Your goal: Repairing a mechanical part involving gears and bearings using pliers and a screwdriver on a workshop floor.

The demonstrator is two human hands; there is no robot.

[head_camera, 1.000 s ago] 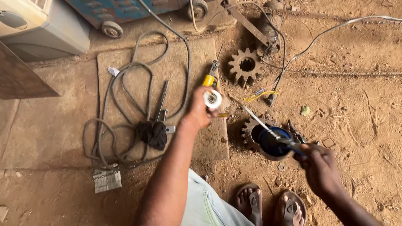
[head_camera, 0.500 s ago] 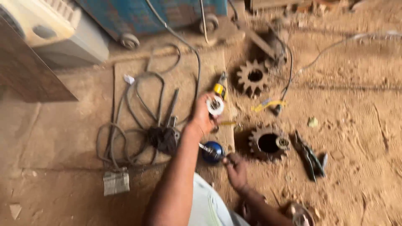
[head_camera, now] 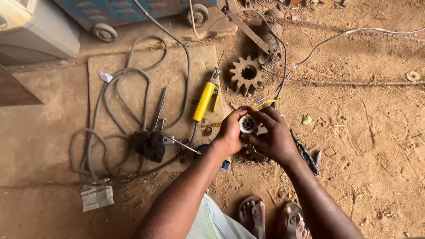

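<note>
Both hands are wrapped round the same small round metal part [head_camera: 248,124], silvery with a dark hole in the middle, held up off the ground right between them. The left hand [head_camera: 231,131] cups it from the side with the fingers curled shut on the rim, and the right hand [head_camera: 273,135] closes over it from the other side with the thumb across the top, so the open face points up at the camera; looks like a grip meant to keep it steady and visible. Just under the hands there's a dark blue object [head_camera: 208,149], mostly hidden, can't really tell what it is. Beyond the left hand lies a yellow-handled tool [head_camera: 204,101], and further out past the fingertips a toothed gear [head_camera: 247,74] sits flat in the dirt. Right beside the right wrist are dark pliers [head_camera: 307,153]. Well off to the left, a grey cable [head_camera: 113,128] loops all over a flat slab [head_camera: 128,66], with a black rag [head_camera: 149,145] and a metal rod by it. No worktop here, everything's just on the floor, which is dusty reddish dirt [head_camera: 367,132]. Sandalled feet [head_camera: 270,217] show at the bottom, and a blue wheeled machine [head_camera: 133,13] stands at the far edge.
</note>
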